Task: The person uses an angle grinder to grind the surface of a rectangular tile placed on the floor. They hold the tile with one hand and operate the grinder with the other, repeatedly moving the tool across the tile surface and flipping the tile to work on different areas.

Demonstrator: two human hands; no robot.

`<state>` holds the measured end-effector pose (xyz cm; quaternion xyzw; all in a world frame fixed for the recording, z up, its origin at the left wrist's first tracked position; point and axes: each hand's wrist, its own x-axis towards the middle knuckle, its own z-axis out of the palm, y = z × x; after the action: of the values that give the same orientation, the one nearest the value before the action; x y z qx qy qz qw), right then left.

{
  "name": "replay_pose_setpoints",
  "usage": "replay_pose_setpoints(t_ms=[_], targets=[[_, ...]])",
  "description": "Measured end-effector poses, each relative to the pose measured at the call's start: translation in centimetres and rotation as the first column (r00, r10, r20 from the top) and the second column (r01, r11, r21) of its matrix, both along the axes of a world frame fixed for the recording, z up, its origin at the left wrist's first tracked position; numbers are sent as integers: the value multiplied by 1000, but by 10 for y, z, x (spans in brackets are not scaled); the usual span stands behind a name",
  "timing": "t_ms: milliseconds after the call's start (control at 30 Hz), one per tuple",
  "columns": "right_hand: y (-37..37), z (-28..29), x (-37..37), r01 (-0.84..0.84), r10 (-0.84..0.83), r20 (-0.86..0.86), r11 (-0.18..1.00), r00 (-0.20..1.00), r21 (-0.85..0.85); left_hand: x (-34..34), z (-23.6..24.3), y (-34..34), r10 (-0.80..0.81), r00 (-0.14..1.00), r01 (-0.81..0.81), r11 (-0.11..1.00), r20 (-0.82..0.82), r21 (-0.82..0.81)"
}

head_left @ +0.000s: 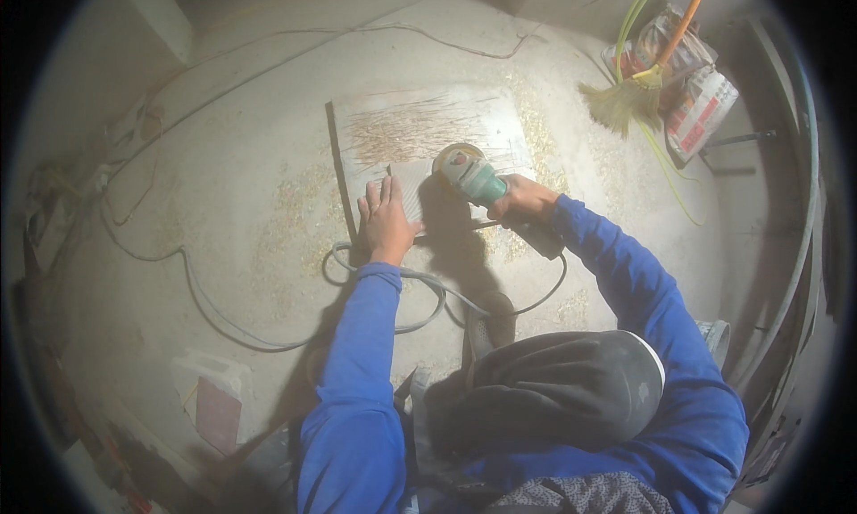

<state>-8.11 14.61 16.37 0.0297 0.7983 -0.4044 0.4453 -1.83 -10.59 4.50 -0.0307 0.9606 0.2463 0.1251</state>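
A green angle grinder with a round disc is in my right hand, its head over a flat board on the floor. The board is pale, with many brown scratch-like streaks across its upper part. On its near half lies a small grey ribbed tile-like piece, partly under the grinder's shadow. My left hand rests on this piece's left side, fingers stretched and apart. From the grinder a grey cord loops over the floor in front of my knee.
A straw broom with an orange handle leans at the far right by red-and-white bags. Cables run across the dusty floor. Yellowish crumbs are scattered around the board. A reddish-brown flat piece lies at the near left.
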Motion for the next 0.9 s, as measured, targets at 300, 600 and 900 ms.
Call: replay_pose_setpoints(t_ms=[300, 600, 900], targets=[[7, -24, -10, -54, 53, -60, 998, 997, -16, -1, 1, 0, -11, 1000, 11, 1000, 1, -16], [11, -35, -16, -109, 112, -104, 993, 988, 39, 0, -1, 0, -11, 1000, 11, 1000, 0, -20], [13, -13, -8, -27, 28, -54, 1000, 998, 7, 0, -1, 0, -4, 1000, 4, 1000, -8, -17]])
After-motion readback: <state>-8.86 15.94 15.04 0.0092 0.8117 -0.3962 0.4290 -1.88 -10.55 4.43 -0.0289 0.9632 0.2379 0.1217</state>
